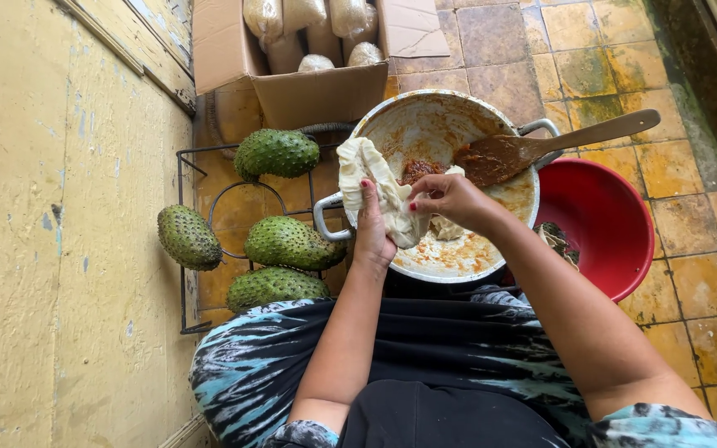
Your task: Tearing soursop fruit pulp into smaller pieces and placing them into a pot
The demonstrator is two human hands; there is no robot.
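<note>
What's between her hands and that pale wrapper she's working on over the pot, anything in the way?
Nothing visible. Both the left hand and the right hand already grip the pale wrapper directly, above the pot. The wooden spatula rests in the pot off to the right, clear of them.

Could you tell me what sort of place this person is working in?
Probably a home's cooking or back-porch area, worked at floor level: worn yellow floor tiles, a large sauce-smeared pot with a wooden spatula, and spiky green fruits beside a peeling wall.

both hands (pixel 412 211) holding pale wrapper (pixel 371 178), over pot (pixel 425 124)
</note>
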